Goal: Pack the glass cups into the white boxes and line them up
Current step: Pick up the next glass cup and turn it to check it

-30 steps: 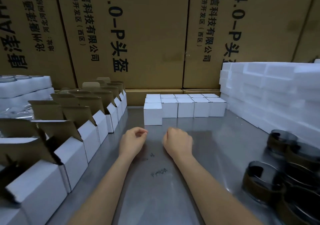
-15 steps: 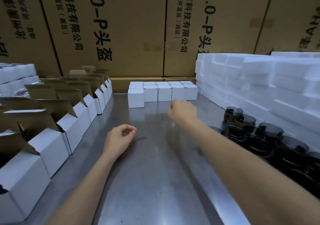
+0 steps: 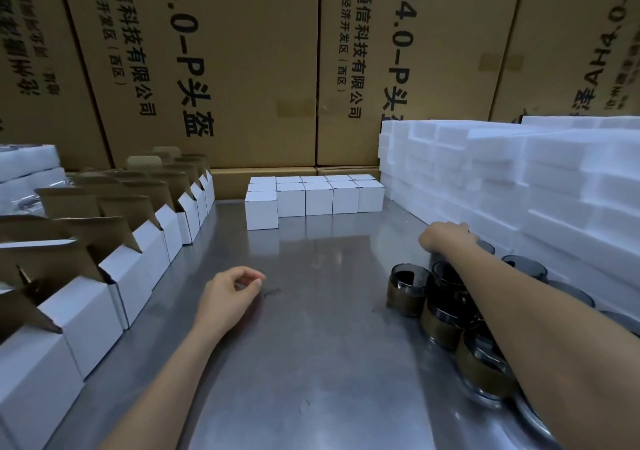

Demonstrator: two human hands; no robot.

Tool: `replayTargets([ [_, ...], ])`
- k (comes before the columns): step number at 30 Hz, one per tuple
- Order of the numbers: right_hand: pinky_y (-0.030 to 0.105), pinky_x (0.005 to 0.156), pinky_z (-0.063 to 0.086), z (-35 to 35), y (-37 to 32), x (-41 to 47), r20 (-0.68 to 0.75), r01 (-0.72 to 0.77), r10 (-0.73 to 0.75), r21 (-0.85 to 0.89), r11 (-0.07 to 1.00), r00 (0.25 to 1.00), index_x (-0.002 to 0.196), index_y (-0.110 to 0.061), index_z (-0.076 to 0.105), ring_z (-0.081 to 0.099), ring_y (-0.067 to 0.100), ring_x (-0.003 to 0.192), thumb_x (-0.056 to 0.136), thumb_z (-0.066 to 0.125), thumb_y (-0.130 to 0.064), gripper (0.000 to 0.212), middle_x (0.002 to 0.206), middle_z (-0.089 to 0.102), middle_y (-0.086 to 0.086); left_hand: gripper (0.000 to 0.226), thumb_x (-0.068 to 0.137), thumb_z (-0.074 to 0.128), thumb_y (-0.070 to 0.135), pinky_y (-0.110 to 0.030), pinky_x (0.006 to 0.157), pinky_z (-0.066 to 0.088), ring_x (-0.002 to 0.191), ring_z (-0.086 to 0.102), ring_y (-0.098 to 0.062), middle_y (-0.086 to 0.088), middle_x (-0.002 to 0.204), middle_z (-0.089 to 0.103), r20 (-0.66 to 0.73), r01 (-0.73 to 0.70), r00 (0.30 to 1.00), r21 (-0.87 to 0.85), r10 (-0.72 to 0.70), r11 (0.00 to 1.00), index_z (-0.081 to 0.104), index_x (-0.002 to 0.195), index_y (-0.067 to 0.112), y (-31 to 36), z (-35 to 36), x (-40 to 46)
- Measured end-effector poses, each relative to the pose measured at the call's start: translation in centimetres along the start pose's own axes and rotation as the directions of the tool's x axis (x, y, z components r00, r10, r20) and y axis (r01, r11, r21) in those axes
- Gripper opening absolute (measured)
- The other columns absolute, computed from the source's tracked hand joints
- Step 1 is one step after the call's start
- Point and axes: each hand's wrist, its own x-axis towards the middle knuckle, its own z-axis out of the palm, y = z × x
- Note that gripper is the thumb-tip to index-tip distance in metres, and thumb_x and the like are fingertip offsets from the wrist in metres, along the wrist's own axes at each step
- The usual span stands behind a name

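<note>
Several dark glass cups with brown bands [image 3: 407, 290] stand clustered at the right of the steel table [image 3: 311, 363]. My right hand [image 3: 441, 238] reaches over the far end of the cluster and sits on top of one cup [image 3: 486, 247]; its fingers are hidden behind the back of the hand. My left hand [image 3: 228, 294] rests on the table at the centre left, fingers loosely curled, holding nothing. A row of open white boxes [image 3: 138, 266] with brown flaps up runs along the left. Closed white boxes [image 3: 318, 197] are lined up at the back.
Tall stacks of white foam blocks [image 3: 519, 186] wall off the right side behind the cups. Large printed cardboard cartons [image 3: 242, 69] close the back. More white foam [image 3: 27, 169] sits at the far left behind the open boxes.
My right hand has swung from the table's centre out to the right and now sits over the glass cups. My left hand has stayed near the centre. The view has turned to the right.
</note>
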Motion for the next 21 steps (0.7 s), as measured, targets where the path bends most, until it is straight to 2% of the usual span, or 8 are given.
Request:
replayTargets([
  [3, 0.042, 0.106, 0.029, 0.1, -0.7, 0.0, -0.038, 0.062, -0.062, 0.003, 0.998, 0.997, 0.137, -0.011, 0.041, 0.03, 0.036, 0.134, 0.092, 0.032, -0.015, 0.046, 0.142, 0.037, 0.012, 0.014, 0.086, 0.067, 0.015, -0.025, 0.07, 0.043, 0.072, 0.06, -0.01, 0.003, 0.08, 0.069, 0.003, 0.005, 1.0, -0.004, -0.005, 1.0, 0.07, 0.079, 0.027, -0.1, 0.0, 0.2],
  [9, 0.037, 0.093, 0.043, 0.6, -4.2, -0.1, -0.058, 0.216, -0.211, 0.125, 0.968, 0.976, 0.123, -0.003, 0.05, 0.05, 0.034, 0.115, 0.093, 0.036, -0.015, 0.036, 0.135, 0.047, 0.016, 0.016, 0.086, 0.066, 0.018, -0.024, 0.067, 0.043, 0.072, 0.059, -0.008, 0.006, 0.078, 0.068, -0.003, 0.02, 1.0, 0.002, -0.02, 1.0, 0.069, 0.078, 0.031, -0.2, 0.0, 0.3],
  [12, 0.032, 0.078, 0.042, 0.9, -6.9, -1.2, -0.07, 0.381, -0.375, 0.127, 0.916, 0.925, 0.102, -0.003, 0.056, 0.054, 0.032, 0.097, 0.093, 0.038, -0.012, 0.022, 0.108, 0.055, 0.015, 0.016, 0.086, 0.066, 0.018, -0.021, 0.065, 0.042, 0.069, 0.058, -0.007, 0.009, 0.075, 0.066, -0.005, 0.018, 1.0, -0.004, -0.018, 1.0, 0.068, 0.077, 0.031, -0.2, 0.0, 0.2],
  [14, 0.031, 0.072, 0.039, 1.2, -9.0, -2.6, -0.09, 0.482, -0.474, 0.125, 0.867, 0.876, 0.083, -0.007, 0.051, 0.051, 0.03, 0.087, 0.093, 0.039, -0.012, 0.017, 0.088, 0.051, 0.01, 0.016, 0.086, 0.066, 0.017, -0.021, 0.066, 0.043, 0.068, 0.058, -0.006, 0.01, 0.074, 0.066, -0.001, 0.019, 1.0, -0.009, -0.019, 1.0, 0.068, 0.077, 0.031, -0.1, -0.1, 0.1],
  [15, 0.031, 0.071, 0.039, 1.4, -10.1, -3.5, -0.096, 0.531, -0.523, 0.132, 0.837, 0.847, 0.079, -0.008, 0.05, 0.051, 0.029, 0.086, 0.094, 0.039, -0.013, 0.018, 0.084, 0.05, 0.009, 0.016, 0.086, 0.066, 0.017, -0.022, 0.066, 0.043, 0.067, 0.058, -0.007, 0.01, 0.073, 0.065, 0.001, 0.021, 1.0, -0.014, -0.021, 1.0, 0.068, 0.078, 0.03, -0.1, -0.1, 0.1],
  [17, 0.032, 0.072, 0.041, 2.1, -11.9, -5.3, -0.113, 0.631, -0.621, 0.165, 0.758, 0.776, 0.086, -0.011, 0.055, 0.056, 0.031, 0.093, 0.096, 0.042, -0.017, 0.018, 0.091, 0.057, 0.01, 0.015, 0.086, 0.066, 0.017, -0.022, 0.067, 0.043, 0.068, 0.058, -0.009, 0.01, 0.074, 0.065, 0.002, 0.024, 1.0, -0.025, -0.024, 0.999, 0.068, 0.078, 0.03, 0.0, -0.1, 0.1],
  [19, 0.034, 0.083, 0.045, 3.0, -13.2, -7.0, -0.17, 0.707, -0.688, 0.246, 0.663, 0.705, 0.107, -0.016, 0.06, 0.056, 0.029, 0.109, 0.098, 0.045, -0.021, 0.019, 0.111, 0.063, 0.007, 0.013, 0.085, 0.067, 0.017, -0.023, 0.07, 0.043, 0.071, 0.059, -0.011, 0.007, 0.079, 0.067, -0.006, 0.021, 1.0, -0.034, -0.021, 0.999, 0.067, 0.081, 0.029, 0.2, -0.2, 0.0],
  [21, 0.037, 0.095, 0.045, 3.9, -13.9, -8.7, -0.244, 0.752, -0.718, 0.335, 0.568, 0.652, 0.123, -0.02, 0.055, 0.054, 0.023, 0.117, 0.097, 0.049, -0.021, 0.027, 0.124, 0.062, 0.0, 0.013, 0.083, 0.069, 0.017, -0.021, 0.071, 0.041, 0.074, 0.058, -0.01, 0.007, 0.089, 0.068, -0.027, 0.013, 1.0, -0.057, -0.014, 0.998, 0.067, 0.092, 0.026, 0.3, -0.3, -0.2],
])
